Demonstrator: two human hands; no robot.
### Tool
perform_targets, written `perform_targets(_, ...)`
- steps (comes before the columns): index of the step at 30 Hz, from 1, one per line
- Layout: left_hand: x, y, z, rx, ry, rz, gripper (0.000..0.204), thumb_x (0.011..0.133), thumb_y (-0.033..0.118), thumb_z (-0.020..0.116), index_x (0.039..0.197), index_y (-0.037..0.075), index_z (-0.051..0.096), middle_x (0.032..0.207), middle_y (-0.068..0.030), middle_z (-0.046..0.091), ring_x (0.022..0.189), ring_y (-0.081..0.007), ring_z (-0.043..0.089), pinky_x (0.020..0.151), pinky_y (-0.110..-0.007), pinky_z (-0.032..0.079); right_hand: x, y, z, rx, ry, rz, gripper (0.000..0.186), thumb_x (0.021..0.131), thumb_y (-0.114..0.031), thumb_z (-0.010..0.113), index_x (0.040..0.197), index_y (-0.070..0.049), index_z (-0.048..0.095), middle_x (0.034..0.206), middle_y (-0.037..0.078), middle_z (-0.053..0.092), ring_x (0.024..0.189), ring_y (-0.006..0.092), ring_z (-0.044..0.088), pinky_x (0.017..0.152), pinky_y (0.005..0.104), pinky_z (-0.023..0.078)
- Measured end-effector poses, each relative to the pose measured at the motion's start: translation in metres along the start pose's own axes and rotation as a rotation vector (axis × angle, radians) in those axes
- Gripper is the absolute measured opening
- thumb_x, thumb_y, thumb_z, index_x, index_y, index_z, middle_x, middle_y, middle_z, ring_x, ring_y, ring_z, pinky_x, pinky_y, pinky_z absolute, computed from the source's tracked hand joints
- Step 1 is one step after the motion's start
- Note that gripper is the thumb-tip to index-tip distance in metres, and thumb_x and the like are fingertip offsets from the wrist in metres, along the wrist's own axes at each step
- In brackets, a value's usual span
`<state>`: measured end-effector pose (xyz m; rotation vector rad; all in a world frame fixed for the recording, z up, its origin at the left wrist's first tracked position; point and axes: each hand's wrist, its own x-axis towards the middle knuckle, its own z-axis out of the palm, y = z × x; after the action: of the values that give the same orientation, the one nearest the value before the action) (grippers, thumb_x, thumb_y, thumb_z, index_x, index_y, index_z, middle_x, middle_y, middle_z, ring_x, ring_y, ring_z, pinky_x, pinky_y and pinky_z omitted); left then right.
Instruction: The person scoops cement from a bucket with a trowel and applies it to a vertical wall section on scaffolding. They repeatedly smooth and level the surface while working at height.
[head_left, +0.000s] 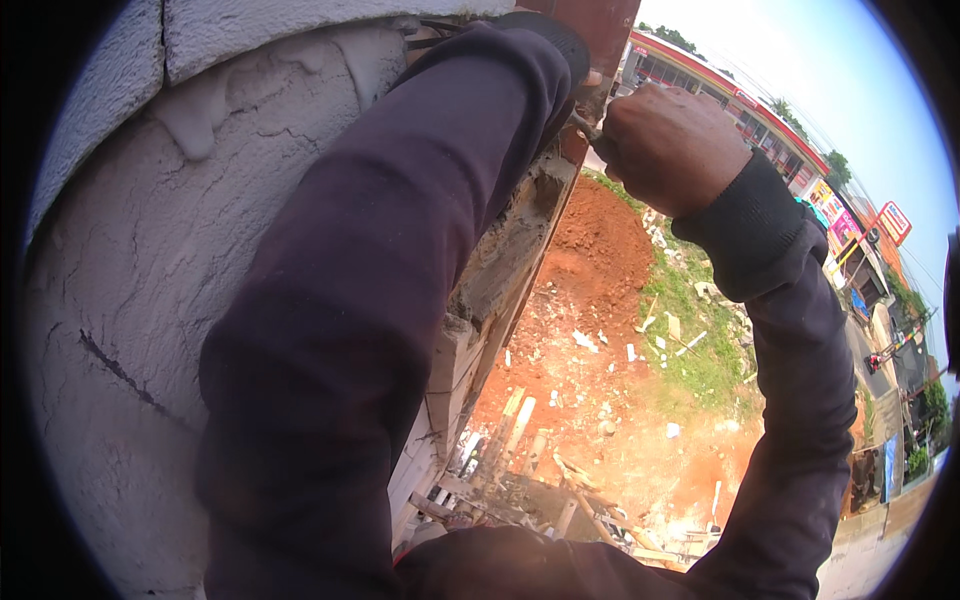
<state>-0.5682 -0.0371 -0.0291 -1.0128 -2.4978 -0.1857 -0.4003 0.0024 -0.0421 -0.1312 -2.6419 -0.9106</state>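
My right hand [672, 148] is closed in a fist at the upper middle. From its thumb side pokes the short end of a grey metal tool [584, 125]; its kind is hidden in the fist. This end reaches the edge of a red-brown steel beam [598, 28]. My left arm stretches up across the wall, and its dark cuff covers nearly all of my left hand [594, 78]. Only a bit of finger shows against the beam, so I cannot see what it holds or touches.
A rough grey wall [130, 270] with mortar drips and pale blocks [260, 30] rises at left. A weathered ledge [500, 260] runs below the beam. Far beneath lie red soil [595, 250], rubble and wooden planks [515, 425]. A red-trimmed building [770, 125] stands beyond.
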Motion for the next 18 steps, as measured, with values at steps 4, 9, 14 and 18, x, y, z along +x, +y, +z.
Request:
perform_targets(4,0.002,0.000,-0.007,-0.031,-0.087,0.027,0.073,0.090,0.071,0.049,0.127,0.011,0.068,0.128,-0.0177,0.065,0.123,-0.0335,0.060,0.103,-0.042,0.047,0.029,0.005,0.008,-0.040,-0.044,0.022,0.012,0.082,-0.011,0.064,0.089,-0.009,0.073,0.081,0.015,0.069,0.078,0.0321,0.070,0.070,0.0449,0.055)
perform_targets(9,0.003,0.003,-0.011,-0.050,-0.087,0.044,0.073,0.091,0.071,0.049,0.127,0.010,0.067,0.129,-0.0178,0.064,0.123,-0.0334,0.059,0.103,-0.042,0.046,0.049,-0.002,0.035,-0.144,-0.022,-0.123,0.015,0.083,-0.009,0.062,0.092,-0.011,0.073,0.085,0.010,0.071,0.083,0.0284,0.071,0.076,0.0407,0.054)
perform_targets(14,0.002,0.001,-0.013,-0.047,-0.108,0.047,0.072,0.092,0.070,0.048,0.128,0.010,0.066,0.130,-0.0180,0.063,0.124,-0.0333,0.059,0.104,-0.042,0.045,0.059,-0.019,0.038,-0.031,-0.101,-0.161,0.015,0.085,-0.012,0.062,0.095,-0.010,0.073,0.088,0.012,0.072,0.085,0.0295,0.071,0.077,0.0404,0.055)
perform_targets(18,0.002,0.001,-0.016,-0.037,-0.110,0.056,0.072,0.092,0.069,0.047,0.128,0.010,0.066,0.131,-0.0182,0.062,0.125,-0.0333,0.058,0.104,-0.042,0.045,0.060,-0.018,0.022,0.022,-0.252,-0.159,0.030,0.085,-0.020,0.066,0.113,-0.015,0.072,0.109,0.010,0.072,0.106,0.0289,0.069,0.088,0.0386,0.055)
